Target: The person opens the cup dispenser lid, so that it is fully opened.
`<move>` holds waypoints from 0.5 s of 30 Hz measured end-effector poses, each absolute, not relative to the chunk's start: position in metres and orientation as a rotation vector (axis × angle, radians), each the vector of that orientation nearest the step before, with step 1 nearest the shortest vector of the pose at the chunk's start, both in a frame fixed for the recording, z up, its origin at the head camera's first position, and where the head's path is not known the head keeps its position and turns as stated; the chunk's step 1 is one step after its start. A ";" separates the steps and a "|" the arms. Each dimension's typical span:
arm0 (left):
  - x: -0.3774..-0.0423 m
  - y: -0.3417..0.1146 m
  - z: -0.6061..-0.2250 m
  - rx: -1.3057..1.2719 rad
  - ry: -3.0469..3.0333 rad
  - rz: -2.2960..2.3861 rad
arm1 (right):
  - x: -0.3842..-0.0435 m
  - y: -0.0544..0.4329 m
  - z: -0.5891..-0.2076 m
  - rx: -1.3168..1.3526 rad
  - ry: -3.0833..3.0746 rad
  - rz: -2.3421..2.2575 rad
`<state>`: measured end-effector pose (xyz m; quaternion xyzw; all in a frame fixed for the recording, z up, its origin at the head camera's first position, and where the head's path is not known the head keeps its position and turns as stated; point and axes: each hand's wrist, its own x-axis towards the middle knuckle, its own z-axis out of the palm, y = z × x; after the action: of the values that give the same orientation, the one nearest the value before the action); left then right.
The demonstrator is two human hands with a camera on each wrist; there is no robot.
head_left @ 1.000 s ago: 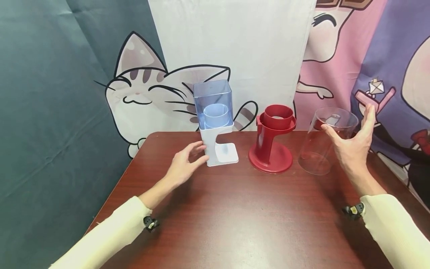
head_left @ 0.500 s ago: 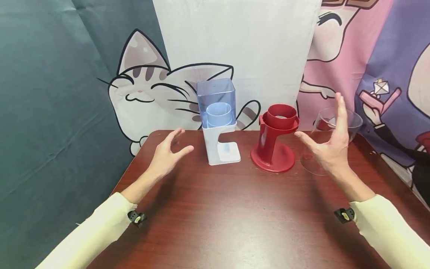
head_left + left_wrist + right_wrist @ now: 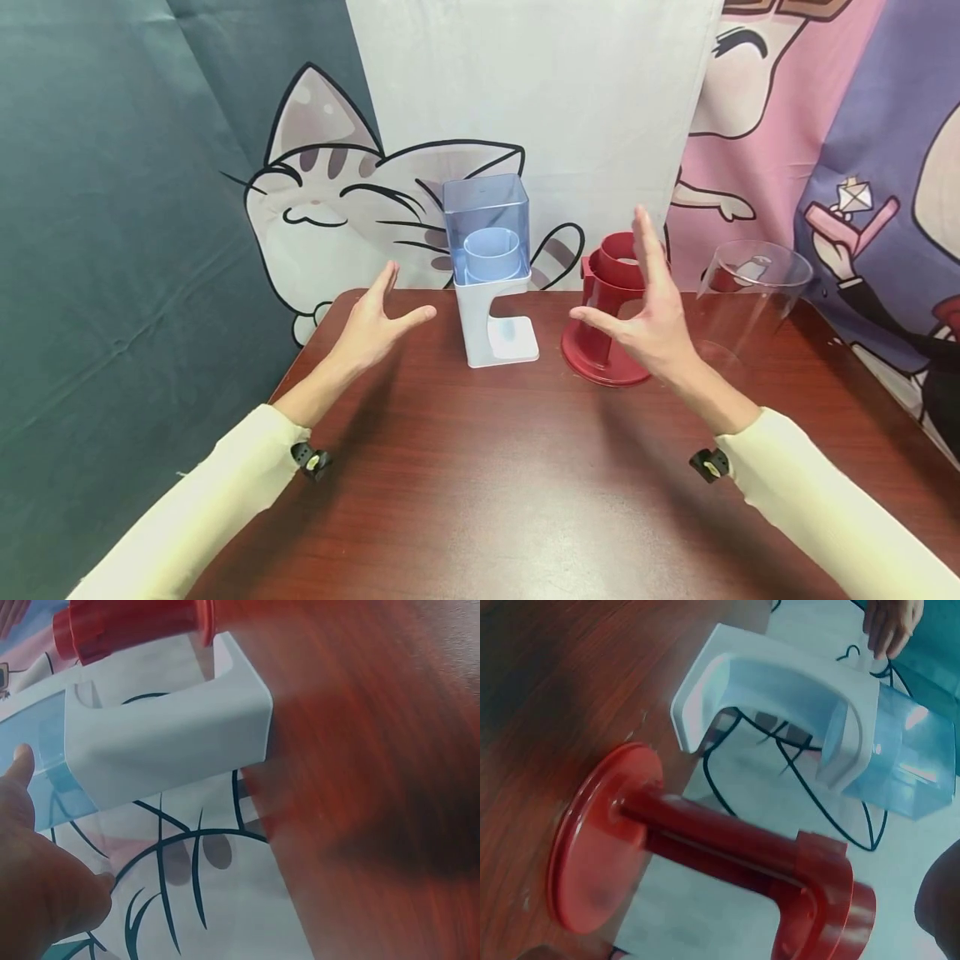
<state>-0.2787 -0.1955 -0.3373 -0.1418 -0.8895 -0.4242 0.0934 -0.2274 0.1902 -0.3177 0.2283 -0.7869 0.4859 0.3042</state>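
A white C-shaped stand (image 3: 474,329) carries a clear blue square container (image 3: 486,200) with a round cup-like insert (image 3: 491,250) inside. To its right is a red stand (image 3: 592,346) with a round base and a ring on top. A clear cylinder (image 3: 753,292), with no lid visible, stands farther right. My left hand (image 3: 371,329) hovers left of the white stand, thumb and fingers spread apart, holding nothing. My right hand (image 3: 656,329) is in front of the red stand and covers part of it. Its thumb and fingers are spread, with nothing held.
All three items stand near the back of the dark red-brown table (image 3: 480,475). Behind it hangs a cloth backdrop (image 3: 600,100) printed with a cartoon cat and figures. A teal curtain (image 3: 120,275) runs along the left side.
My right hand has moved left, from the clear cylinder to in front of the red stand. My left hand has drawn away leftward from the white stand. The items stay put.
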 end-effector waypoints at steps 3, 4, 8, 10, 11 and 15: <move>-0.284 -0.191 -0.336 -0.407 -2.649 -1.256 | -0.243 0.183 -0.324 0.629 -2.167 1.259; -0.286 -0.190 -0.336 -0.406 -2.649 -1.261 | -0.247 0.180 -0.326 0.646 -2.187 1.262; -0.293 -0.184 -0.335 -0.405 -2.650 -1.279 | -0.263 0.168 -0.330 0.659 -2.292 1.263; -0.297 -0.180 -0.334 -0.414 -2.638 -1.297 | -0.270 0.162 -0.332 0.628 -2.358 1.297; -0.298 -0.178 -0.334 -0.418 -2.632 -1.298 | -0.273 0.159 -0.332 0.608 -2.392 1.308; -0.305 -0.168 -0.334 -0.416 -2.618 -1.312 | -0.284 0.149 -0.333 0.524 -2.502 1.374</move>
<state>-0.3054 -0.1675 -0.3336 -0.1401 -0.8814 -0.4417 0.0920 -0.2840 0.1492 -0.3332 0.1793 -0.8560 0.4700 0.1194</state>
